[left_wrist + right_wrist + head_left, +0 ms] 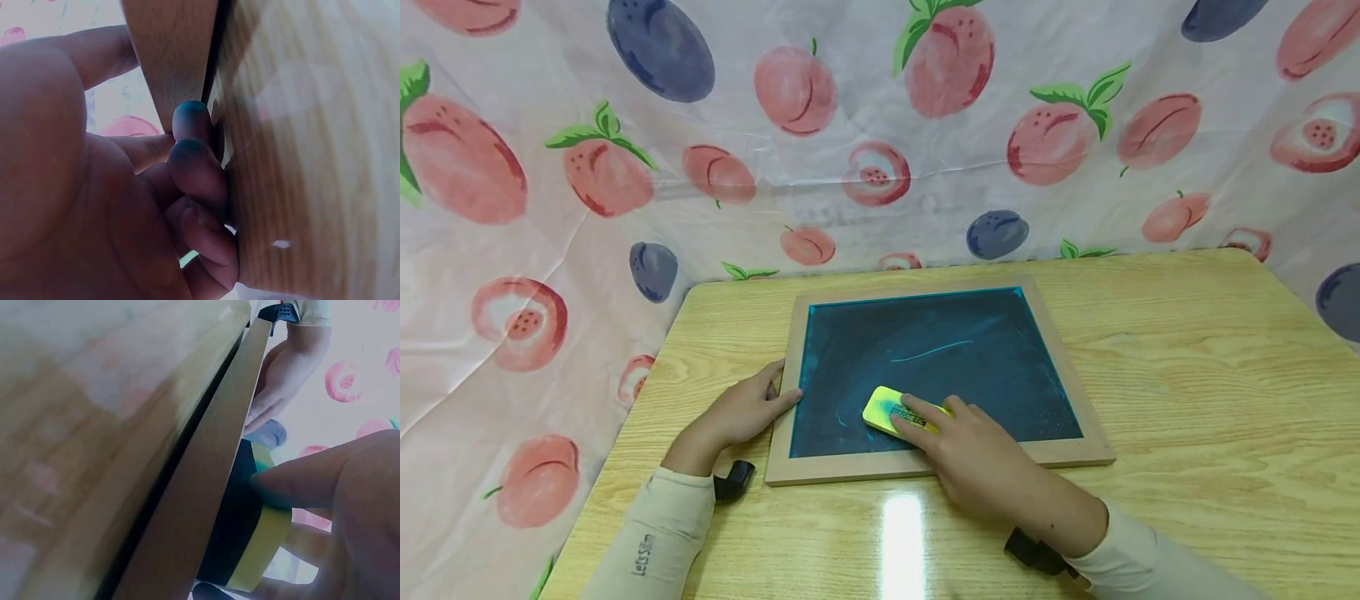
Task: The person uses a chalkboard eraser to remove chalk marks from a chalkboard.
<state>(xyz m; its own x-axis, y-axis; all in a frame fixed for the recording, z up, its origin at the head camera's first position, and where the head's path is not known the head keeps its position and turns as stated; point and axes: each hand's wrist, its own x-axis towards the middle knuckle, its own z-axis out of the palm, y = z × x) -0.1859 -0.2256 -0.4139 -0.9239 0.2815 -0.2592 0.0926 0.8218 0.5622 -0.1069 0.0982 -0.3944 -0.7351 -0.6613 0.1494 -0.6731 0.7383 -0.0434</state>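
A small chalkboard [857, 333] in a pale wooden frame lies on the table. A curved blue chalk line crosses its middle, and faint blue smears cover the dark surface. My left hand [739, 412] grips the frame's left side, thumb on top and curled fingertips [192, 165] against the outer edge; these are stained blue. With my right hand [981, 462] I hold a yellow magnetic eraser [880, 410] near the board's lower edge. Its dark felt side [231, 519] faces the board, while a thumb and fingers grip its yellow body. Blue dust marks the eraser's top.
The wood-grain table [1187, 375] extends around the board, its far edge against a fruit-printed cloth [820, 175]. Black wrist devices [735, 481] sit under both forearms. Light glares off the table in front of the frame.
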